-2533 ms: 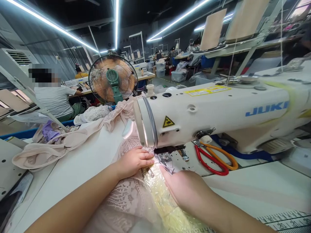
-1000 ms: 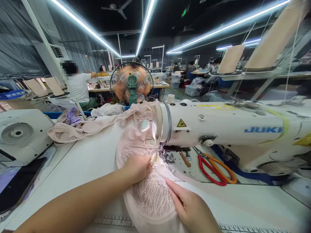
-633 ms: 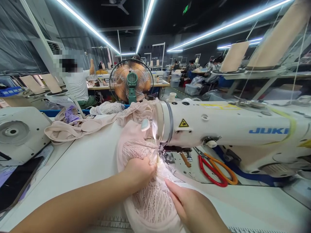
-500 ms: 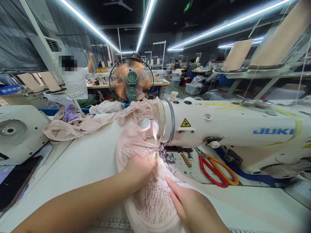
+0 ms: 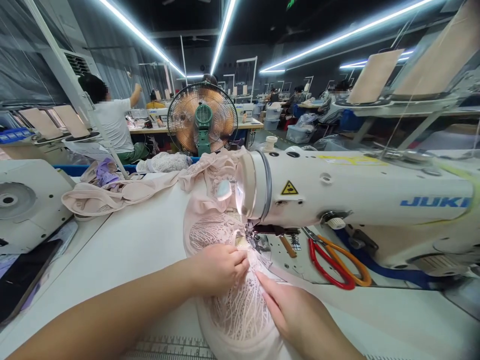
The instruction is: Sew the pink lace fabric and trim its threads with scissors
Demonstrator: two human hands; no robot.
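"Where do we have the lace point(image 5: 242, 312)?"

"On the white table point(image 5: 138, 250), with its upper part beside the head of the machine point(image 5: 337, 187). Its right edge runs up to the foot point(image 5: 250, 234); the needle is too small for us to make out."

"And our left hand point(image 5: 221, 270)?"

"It lies over the middle of the lace, just below the foot, fingers curled in and gripping a bit of it. We cannot see all the fingertips."

"Our right hand point(image 5: 292, 307)?"

"At the right edge of the lace, lower down and nearer to us. Two digits lie along that edge with a narrow gap between them. Whether they pinch it, we cannot tell."

"What else do we see near?"

"Scissors point(image 5: 337, 262) with one red and one orange handle, right of the foot under the arm of the machine. A ruler scale point(image 5: 168, 345) shows at the table's near edge."

"And to our left?"

"A phone point(image 5: 26, 275), dark-screened, and beyond it some pink cloth point(image 5: 101, 197) stretching toward the machine. A fan point(image 5: 203, 117) stands behind, with a co-worker point(image 5: 116, 122) left of it, one arm raised."
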